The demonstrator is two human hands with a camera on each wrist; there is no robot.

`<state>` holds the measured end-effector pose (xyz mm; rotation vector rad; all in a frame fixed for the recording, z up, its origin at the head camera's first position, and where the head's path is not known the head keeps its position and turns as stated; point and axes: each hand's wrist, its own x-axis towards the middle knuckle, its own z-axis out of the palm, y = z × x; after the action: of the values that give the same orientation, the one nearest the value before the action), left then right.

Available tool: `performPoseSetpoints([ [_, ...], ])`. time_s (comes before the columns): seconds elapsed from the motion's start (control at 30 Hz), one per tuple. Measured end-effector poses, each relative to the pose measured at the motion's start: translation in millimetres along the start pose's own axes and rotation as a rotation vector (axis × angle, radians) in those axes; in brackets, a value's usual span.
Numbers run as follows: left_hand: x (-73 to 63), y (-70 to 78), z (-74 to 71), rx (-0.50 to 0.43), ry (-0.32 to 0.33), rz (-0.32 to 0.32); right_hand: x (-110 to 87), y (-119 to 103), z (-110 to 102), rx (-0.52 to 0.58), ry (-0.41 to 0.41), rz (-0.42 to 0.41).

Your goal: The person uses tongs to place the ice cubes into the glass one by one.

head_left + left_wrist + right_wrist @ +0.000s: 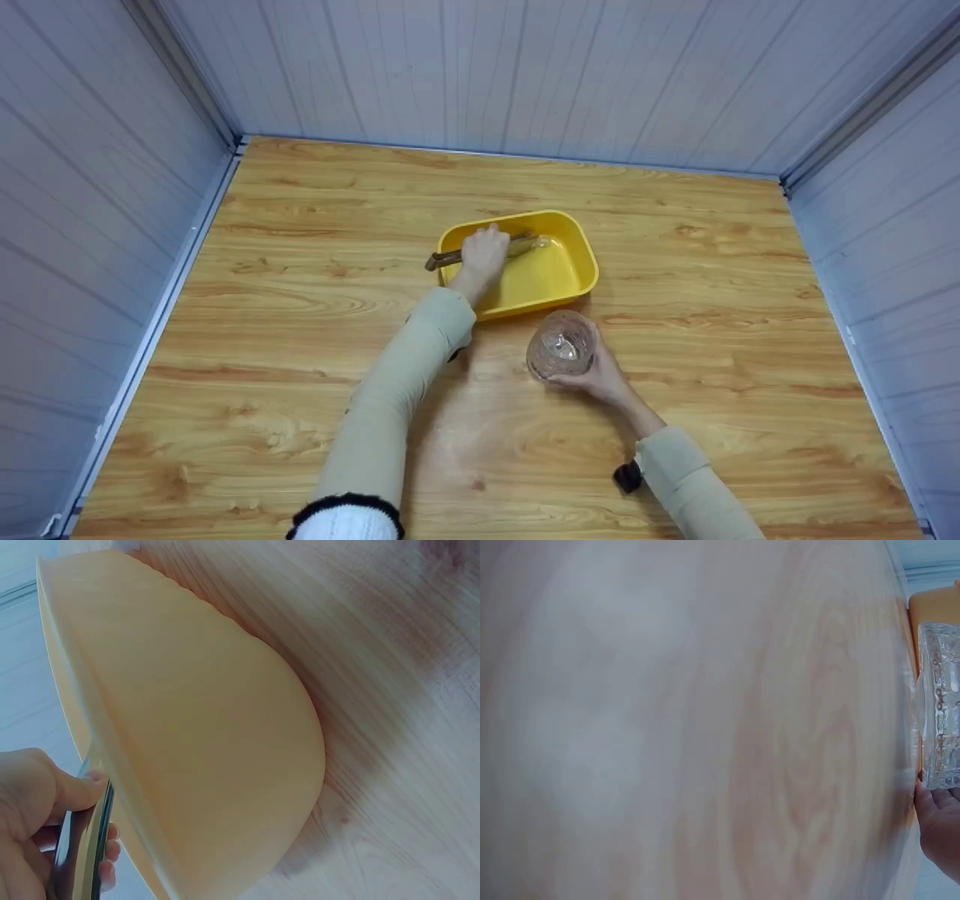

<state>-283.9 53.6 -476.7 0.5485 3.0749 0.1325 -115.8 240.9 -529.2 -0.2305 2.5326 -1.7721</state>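
My left hand [484, 253] grips a pair of metal tongs [444, 259] over the yellow basin [536, 304]. The tongs' far ends reach down into the basin, where a small clear lump [542, 241] shows at their tips; whether they pinch it I cannot tell. In the left wrist view the thumb and fingers wrap round the tongs [81, 847], beside the basin's rim. My right hand [600, 375] holds a clear patterned glass [541, 358], thumb and fingers round its side, just in front of the basin. Something clear and shiny shows at the glass's bottom.
The wood-grain table [300, 315] spreads round the basin. Pale panelled walls [480, 75] stand at the back, left and right. A black wrist camera [628, 476] sits by the right sleeve.
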Motion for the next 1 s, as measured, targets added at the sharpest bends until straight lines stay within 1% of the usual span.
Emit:
performPoseSetpoints([
  [0.17, -1.1, -2.4, -0.5, -0.017, 0.0, -0.009, 0.6, -1.3, -0.2, -0.011, -0.007, -0.002],
  [0.37, -4.1, -4.4, 0.7, -0.013, 0.046, -0.003, -0.3, -1.7, -0.4, -0.01, -0.005, -0.02],
  [0.43, -5.2, -4.8, 0.3, -0.013, 0.053, 0.003, -0.5, -1.5, -0.5, -0.003, -0.004, -0.028],
  [0.8, -12.7, -9.3, -8.9, -0.05, 0.041, -0.013, 0.1, 1.1, -0.7, 0.018, -0.007, -0.051],
  [1.0, -20.0, -10.3, -12.8, -0.035, 0.056, -0.002, 0.5, 1.9, -0.3, 0.028, -0.013, -0.05],
])
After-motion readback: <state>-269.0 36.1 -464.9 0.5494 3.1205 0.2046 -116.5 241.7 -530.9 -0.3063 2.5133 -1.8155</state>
